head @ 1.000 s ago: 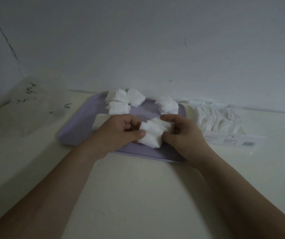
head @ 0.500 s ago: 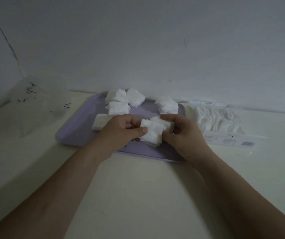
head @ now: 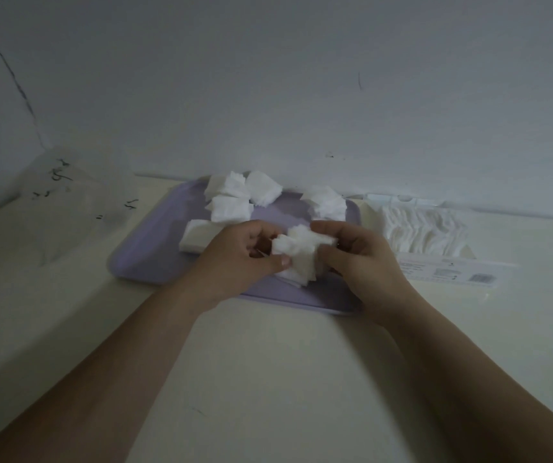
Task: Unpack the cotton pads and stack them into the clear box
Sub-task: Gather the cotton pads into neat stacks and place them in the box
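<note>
A small bundle of white square cotton pads (head: 296, 255) is held between both hands above the front of a lilac tray (head: 148, 248). My left hand (head: 241, 259) grips its left side, thumb on top. My right hand (head: 355, 259) pinches the right side of the same bundle. More cotton pads (head: 235, 198) lie in loose piles at the tray's back, another pile of pads (head: 326, 203) at the back right, and a flat stack of pads (head: 196, 237) sits behind my left hand. The clear pack (head: 425, 235) with white pads inside lies right of the tray.
A crumpled clear plastic wrapper (head: 67, 202) with black marks lies at the left against the wall corner. The pale tabletop (head: 268, 379) runs to a wall just behind the tray. No clear box is recognisable in view.
The bundle between my hands has been turned and squeezed; its pads now look more uneven and fanned. Both hands stay over the tray's front edge.
</note>
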The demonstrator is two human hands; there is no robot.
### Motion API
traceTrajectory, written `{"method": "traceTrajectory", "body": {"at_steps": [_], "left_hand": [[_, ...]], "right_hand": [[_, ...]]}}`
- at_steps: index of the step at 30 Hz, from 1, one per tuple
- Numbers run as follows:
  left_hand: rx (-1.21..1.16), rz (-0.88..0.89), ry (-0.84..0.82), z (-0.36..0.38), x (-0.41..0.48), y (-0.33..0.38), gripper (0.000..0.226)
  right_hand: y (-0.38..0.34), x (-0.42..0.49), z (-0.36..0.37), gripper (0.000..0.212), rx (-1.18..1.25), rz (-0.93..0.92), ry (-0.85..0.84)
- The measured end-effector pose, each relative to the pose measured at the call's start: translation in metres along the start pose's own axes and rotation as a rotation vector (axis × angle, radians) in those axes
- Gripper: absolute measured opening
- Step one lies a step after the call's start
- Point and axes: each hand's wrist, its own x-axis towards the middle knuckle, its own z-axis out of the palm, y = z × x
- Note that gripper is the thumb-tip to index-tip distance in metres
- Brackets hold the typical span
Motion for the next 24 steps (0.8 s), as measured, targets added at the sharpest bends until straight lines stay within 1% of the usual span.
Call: {"method": "traceTrajectory", "body": {"at_steps": [1,3,6,8,10,13,17,21,24], "left_hand": [[-0.011,0.008,-0.019,-0.002,0.0,0.0,0.031],[-0.006,0.009,-0.061,-0.008,-0.001,0.002,0.03],[-0.075,-0.019,-0.094,-0.016,-0.001,0.003,0.027],[-0.183,-0.038,-0.118,-0.019,0.001,0.003,0.024],[-0.253,-0.05,-0.133,-0.019,0.002,0.002,0.021],[-0.215,-0.058,-0.119,-0.017,0.004,0.0,0.017],[-0.151,-0.039,-0.094,-0.012,0.005,0.001,0.022],[-0.16,-0.051,-0.065,-0.009,0.004,0.002,0.022],[-0.198,-0.071,-0.053,-0.008,0.004,0.003,0.022]], "right_hand": [[0.0,0.0,0.001,0.037,-0.01,-0.006,0.042],[0.001,0.0,-0.001,0.032,-0.107,-0.045,0.135],[0.001,0.0,-0.001,0.035,-0.167,-0.07,0.183],[0.001,-0.001,0.001,0.036,-0.154,-0.082,0.158],[-0.001,-0.002,0.002,0.032,-0.112,-0.085,0.116],[-0.003,-0.002,0.001,0.026,-0.048,-0.068,0.057],[-0.003,-0.001,0.002,0.03,0.033,-0.03,0.015],[-0.002,-0.001,0.001,0.023,0.025,-0.049,0.015],[-0.002,-0.001,0.001,0.024,0.019,-0.052,0.013]]}}
